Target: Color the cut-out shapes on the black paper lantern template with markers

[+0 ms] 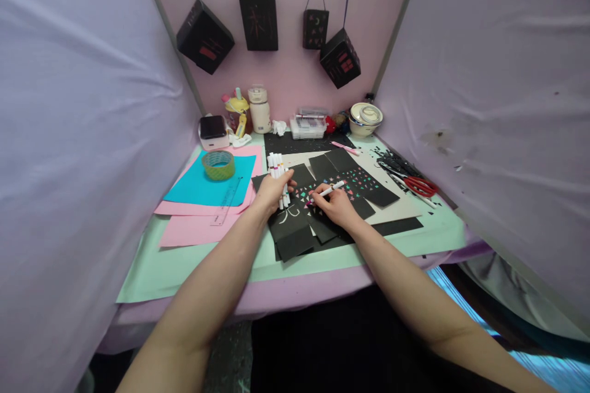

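Note:
My left hand (274, 189) is closed around a bundle of several white markers (277, 163), held over the left part of a black paper cutout (288, 230). Between the fingers of my right hand (336, 205) is a single white marker (332, 188), slanted, its magenta tip down at the cutout's surface. Whether the tip touches the paper I cannot tell. Small coloured shapes, mostly triangles and stars, cover the cutout's middle, and a curved white figure shows at its left. Both hands hide parts of the paper.
Left lie pink sheets (182, 233), a blue sheet (184, 187), a tape roll (218, 166) and a clear ruler (227, 201). Red-handled scissors (420, 186) rest among black scraps at right. Bottles, a clear case (308, 128) and a lidded bowl (365, 120) line the back. Black boxes (258, 17) hang above.

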Tool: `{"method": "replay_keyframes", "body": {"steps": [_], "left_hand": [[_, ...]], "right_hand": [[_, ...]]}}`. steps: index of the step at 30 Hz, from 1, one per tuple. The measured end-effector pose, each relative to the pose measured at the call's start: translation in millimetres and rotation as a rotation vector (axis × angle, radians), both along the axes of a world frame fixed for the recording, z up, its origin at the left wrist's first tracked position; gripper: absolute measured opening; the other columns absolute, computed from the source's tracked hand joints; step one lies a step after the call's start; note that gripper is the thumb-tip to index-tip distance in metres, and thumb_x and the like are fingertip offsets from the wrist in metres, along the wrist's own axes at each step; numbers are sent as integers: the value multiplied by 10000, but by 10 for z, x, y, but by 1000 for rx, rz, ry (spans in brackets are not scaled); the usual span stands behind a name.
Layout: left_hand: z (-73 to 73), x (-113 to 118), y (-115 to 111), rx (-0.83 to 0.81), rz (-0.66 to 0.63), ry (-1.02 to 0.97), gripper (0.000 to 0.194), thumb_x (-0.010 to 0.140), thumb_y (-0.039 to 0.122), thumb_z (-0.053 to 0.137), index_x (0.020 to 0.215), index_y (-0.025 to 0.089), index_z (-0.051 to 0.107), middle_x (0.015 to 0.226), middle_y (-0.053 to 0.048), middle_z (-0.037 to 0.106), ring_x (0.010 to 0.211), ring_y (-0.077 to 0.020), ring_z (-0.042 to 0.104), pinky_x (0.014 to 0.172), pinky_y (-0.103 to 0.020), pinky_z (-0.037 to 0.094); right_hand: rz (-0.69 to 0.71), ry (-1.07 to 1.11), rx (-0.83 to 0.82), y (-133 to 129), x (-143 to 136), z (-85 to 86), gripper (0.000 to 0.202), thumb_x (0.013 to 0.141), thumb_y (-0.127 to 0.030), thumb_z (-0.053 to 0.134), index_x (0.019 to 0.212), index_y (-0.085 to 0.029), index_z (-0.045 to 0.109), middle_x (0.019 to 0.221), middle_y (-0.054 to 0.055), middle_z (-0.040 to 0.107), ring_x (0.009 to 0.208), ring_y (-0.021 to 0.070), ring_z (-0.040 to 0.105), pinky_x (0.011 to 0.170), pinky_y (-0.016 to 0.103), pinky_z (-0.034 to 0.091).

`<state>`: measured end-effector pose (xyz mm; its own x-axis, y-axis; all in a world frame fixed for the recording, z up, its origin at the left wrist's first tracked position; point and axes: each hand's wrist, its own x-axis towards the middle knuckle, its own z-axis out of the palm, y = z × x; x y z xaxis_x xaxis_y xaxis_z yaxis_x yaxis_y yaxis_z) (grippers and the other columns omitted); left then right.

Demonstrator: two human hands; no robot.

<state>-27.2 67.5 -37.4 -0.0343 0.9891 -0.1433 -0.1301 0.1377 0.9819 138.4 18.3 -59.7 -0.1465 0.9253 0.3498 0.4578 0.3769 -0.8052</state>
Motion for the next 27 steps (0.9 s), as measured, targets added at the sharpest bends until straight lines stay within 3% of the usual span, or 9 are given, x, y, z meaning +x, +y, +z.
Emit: {"method": "replay_keyframes", "body": {"steps": [9, 17, 27], "left_hand": [[-12, -6, 3, 17, -10, -1, 281, 642, 352, 674, 779, 127, 577, 581, -28, 607, 441, -98, 533, 414, -191, 388], [-28, -12, 17, 24, -16, -13, 281, 644, 350, 679, 777, 125, 576, 581, -33, 610, 434, -94, 526, 418, -194, 392], [-40, -28, 14, 19, -22, -10, 272, 657, 352, 670, 777, 129, 573, 590, -31, 610, 443, -94, 531, 410, -187, 385]], "right_hand": [[-13, 8, -16, -17, -2, 18, 212, 790, -325, 460, 646, -192, 542, 564, -12, 577, 534, 117, 510, 540, 227, 381], [-312, 82, 192, -93, 47, 94, 249, 819, -360, 430, 649, -204, 525, 611, 1, 560, 616, 137, 518, 628, 257, 413], [-467, 273, 244, -35, 352, 98, 208, 807, -376, 449, 740, -197, 532, 633, 14, 559, 621, 164, 548, 616, 298, 440]]}}
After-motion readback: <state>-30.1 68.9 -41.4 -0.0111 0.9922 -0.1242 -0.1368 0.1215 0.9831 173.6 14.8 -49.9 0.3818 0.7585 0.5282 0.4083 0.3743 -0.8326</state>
